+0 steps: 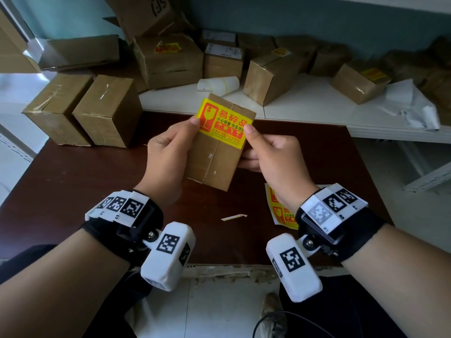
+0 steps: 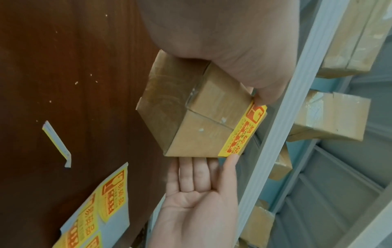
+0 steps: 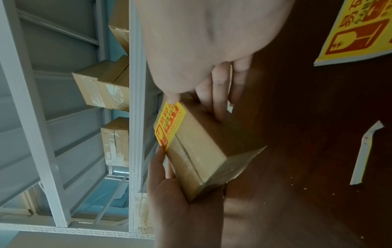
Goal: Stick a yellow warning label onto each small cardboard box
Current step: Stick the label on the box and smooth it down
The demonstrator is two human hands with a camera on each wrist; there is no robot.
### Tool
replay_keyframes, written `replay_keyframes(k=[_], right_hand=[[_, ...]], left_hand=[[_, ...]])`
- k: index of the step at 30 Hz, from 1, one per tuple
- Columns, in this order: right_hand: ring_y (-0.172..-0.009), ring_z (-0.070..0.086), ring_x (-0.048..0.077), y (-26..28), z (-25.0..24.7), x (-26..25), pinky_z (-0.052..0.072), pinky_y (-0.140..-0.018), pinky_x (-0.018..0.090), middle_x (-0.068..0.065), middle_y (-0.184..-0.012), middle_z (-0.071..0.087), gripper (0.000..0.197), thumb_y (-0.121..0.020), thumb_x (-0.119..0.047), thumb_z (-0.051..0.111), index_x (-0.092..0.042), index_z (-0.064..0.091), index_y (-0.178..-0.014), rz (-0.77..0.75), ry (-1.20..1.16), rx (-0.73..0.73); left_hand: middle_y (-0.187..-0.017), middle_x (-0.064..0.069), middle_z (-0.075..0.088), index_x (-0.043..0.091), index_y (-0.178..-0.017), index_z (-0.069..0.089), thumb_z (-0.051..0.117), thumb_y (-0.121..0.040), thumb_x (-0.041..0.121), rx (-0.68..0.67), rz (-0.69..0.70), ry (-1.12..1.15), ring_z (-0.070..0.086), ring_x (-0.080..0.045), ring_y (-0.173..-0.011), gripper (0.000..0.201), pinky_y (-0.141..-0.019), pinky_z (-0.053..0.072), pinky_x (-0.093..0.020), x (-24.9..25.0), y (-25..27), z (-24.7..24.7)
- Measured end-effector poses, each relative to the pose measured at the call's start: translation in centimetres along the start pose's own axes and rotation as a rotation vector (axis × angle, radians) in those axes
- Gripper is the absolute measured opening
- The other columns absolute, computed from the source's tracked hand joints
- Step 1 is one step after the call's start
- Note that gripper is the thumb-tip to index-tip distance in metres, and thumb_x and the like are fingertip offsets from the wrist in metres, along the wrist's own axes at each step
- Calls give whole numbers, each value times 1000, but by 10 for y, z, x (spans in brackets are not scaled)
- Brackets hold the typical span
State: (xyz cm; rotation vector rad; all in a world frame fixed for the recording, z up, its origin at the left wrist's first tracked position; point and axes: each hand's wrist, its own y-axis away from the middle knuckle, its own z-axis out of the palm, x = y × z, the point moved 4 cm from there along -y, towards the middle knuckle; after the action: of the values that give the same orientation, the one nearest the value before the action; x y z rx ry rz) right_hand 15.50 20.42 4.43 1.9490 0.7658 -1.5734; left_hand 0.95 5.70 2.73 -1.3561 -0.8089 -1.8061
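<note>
Yellow rectangular warning label (image 1: 223, 123) mid-sticking on small brown cardboard box (image 1: 214, 152), pinned by thumbs of left hand (image 1: 168, 152) and right hand (image 1: 273, 154); next, likely smoothing flat.

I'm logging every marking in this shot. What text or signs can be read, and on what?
"易碎品": big red characters on the yellow label on the held box.
"小心轻放 勿压勿…": black line below it, its end hidden by the right hand.
Broken-glass symbol: label's left end, by the left hand.
"易碎品": label sheet on the table.
"SF"-like logo: box at the back, uncertain.
Label's bottom line: unreadable.
</note>
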Motion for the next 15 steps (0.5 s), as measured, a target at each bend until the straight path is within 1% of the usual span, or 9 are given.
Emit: replay_keyframes(k=[2, 3, 4, 5, 7, 8, 10, 12, 15], right_hand=[[-93, 81, 42, -2, 3, 1, 64, -91, 64, 21, -91, 82, 52, -105, -58, 65, -11, 84, -92, -56, 27, 22], [-98, 76, 51, -4, 5, 4, 61, -89, 71, 31, -99, 77, 59, -101, -68, 65, -12, 83, -96, -79, 51, 24], [-105, 72, 54, -4, 7, 6, 58, -89, 74, 36, -107, 73, 58, -97, -73, 65, -18, 84, -101, -91, 55, 18], [-110, 72, 51, -4, 9, 7, 58, -93, 72, 34, -113, 74, 51, -96, -71, 67, -24, 85, -106, -99, 41, 11], [-113, 80, 28, -2, 13, 9, 62, -105, 55, 13, -115, 84, 39, -98, -54, 76, -21, 85, -119, -66, -15, -22], [-112, 80, 16, 0, 16, 13, 62, -106, 44, 3, -114, 85, 32, -101, -41, 78, -18, 84, -123, -33, -42, -53], [-106, 80, 5, 5, 23, 21, 63, -100, 32, -4, -111, 86, 17, -103, -26, 77, -21, 82, -118, 50, -67, -128], [-102, 80, 4, 9, 29, 32, 64, -94, 31, -5, -110, 86, 10, -105, -24, 74, -26, 81, -112, 132, -70, -164], [-103, 81, 9, 10, 32, 38, 65, -98, 38, -3, -110, 86, 11, -106, -20, 73, -25, 80, -113, 203, -110, -159]], left_hand=[[-125, -17, 80, 11, -127, 81, 65, -110, 29, -17, -52, 22, 78, -33, -116, 30, -96, 66, -51, 2, 1, 2], [-122, -14, 82, 15, -127, 81, 63, -111, 29, -24, -83, 40, 79, -31, -112, 28, -90, 68, -48, 2, 0, 3], [-119, -12, 83, 18, -125, 82, 62, -111, 30, -23, -120, 58, 81, -29, -108, 27, -85, 69, -47, 1, 0, 4], [-115, -10, 84, 20, -121, 83, 62, -111, 32, -13, -156, 65, 82, -27, -102, 26, -79, 69, -45, 0, 0, 4], [-100, -6, 85, 21, -111, 83, 64, -110, 35, 35, -221, 44, 83, -21, -87, 24, -65, 68, -37, -3, -1, 2], [-91, -3, 85, 20, -107, 82, 66, -109, 36, 70, -252, 21, 82, -17, -76, 22, -56, 64, -32, -6, -1, 0], [-84, -3, 81, 19, -105, 80, 70, -107, 36, 120, -304, -22, 77, -11, -59, 20, -43, 55, -25, -13, -2, -2], [-85, -4, 80, 19, -108, 79, 72, -105, 37, 135, -353, -30, 75, -11, -53, 19, -40, 53, -26, -22, -1, -2], [-71, 2, 80, 25, -100, 79, 75, -102, 40, 162, -396, -9, 77, -15, -54, 15, -41, 57, -34, -31, -1, 2]])
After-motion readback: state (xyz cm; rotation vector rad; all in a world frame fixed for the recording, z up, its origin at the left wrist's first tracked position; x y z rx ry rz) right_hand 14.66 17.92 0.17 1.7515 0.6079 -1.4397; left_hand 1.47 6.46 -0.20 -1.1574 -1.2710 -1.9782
